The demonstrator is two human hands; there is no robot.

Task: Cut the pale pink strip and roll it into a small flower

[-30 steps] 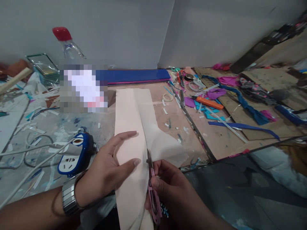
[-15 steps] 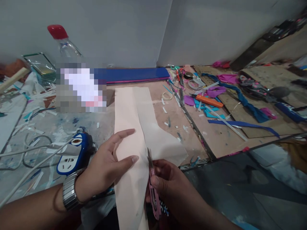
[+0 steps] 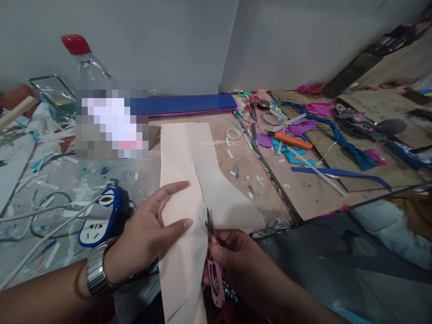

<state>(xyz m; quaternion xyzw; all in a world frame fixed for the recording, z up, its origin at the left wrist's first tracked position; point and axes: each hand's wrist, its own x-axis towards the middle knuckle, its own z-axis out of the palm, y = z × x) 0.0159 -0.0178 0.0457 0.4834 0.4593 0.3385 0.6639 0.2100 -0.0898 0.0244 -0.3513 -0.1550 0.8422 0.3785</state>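
Note:
A long pale peach sheet (image 3: pixel 178 155) runs from the worktable down past its front edge toward me. Beside and partly beneath it spreads a whiter piece (image 3: pixel 222 198) with a curved right edge. My left hand (image 3: pixel 148 227), a metal-band watch on its wrist, lies on the peach sheet with thumb and index finger spread apart; its other fingers are hidden. In my right hand (image 3: pixel 232 254) is a pair of pink-handled scissors (image 3: pixel 216 281), blades slightly parted and pointing away from me, at the right edge of the peach sheet.
A blue-and-white power strip (image 3: pixel 101 216) with cords lies left. Behind stand a red-capped bottle (image 3: pixel 77 45), partly pixelated, and flat blue material (image 3: pixel 192 104). Rightward lie a tape roll (image 3: pixel 234 134), an orange utility knife (image 3: pixel 292 139), coloured scraps and a blue strip (image 3: pixel 340 173).
The scissors have shifted slightly left and their blades look a little wider apart. My left hand stays at nearly the same spot on the sheet. The whole view has drifted slightly.

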